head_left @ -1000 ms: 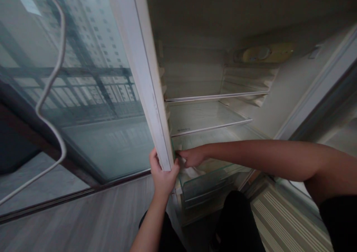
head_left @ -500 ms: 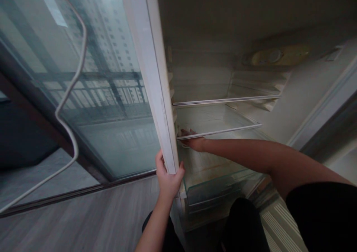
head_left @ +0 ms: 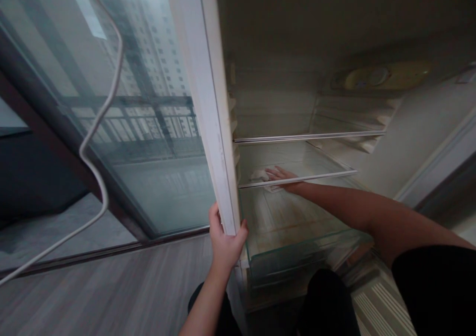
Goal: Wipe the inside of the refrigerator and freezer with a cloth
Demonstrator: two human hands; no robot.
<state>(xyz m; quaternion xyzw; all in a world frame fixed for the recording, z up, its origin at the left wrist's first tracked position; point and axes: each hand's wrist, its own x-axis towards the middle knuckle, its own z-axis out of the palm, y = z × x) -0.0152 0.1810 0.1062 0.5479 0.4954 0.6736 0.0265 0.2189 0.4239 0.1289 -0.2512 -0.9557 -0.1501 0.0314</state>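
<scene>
My left hand is wrapped round the lower front edge of the fridge's side wall, thumb on the inner side. Inside the fridge, my right hand presses a crumpled white cloth onto the panel over the bottom drawer. Its fingers reach forward over the cloth, which is partly hidden under them. Just above the hand is the lower glass shelf, whose white front rim crosses in front of the fingers. Brownish streaks mark the panel nearer to me.
An upper shelf spans the fridge, with a yellowish control box on the right wall. A white cable hangs at the left before a glass sliding door. My knees are close to the drawer front.
My right hand has slid rightward with the cloth, away from the left inner wall. My left hand keeps its grip on the fridge edge. The view has shifted slightly.
</scene>
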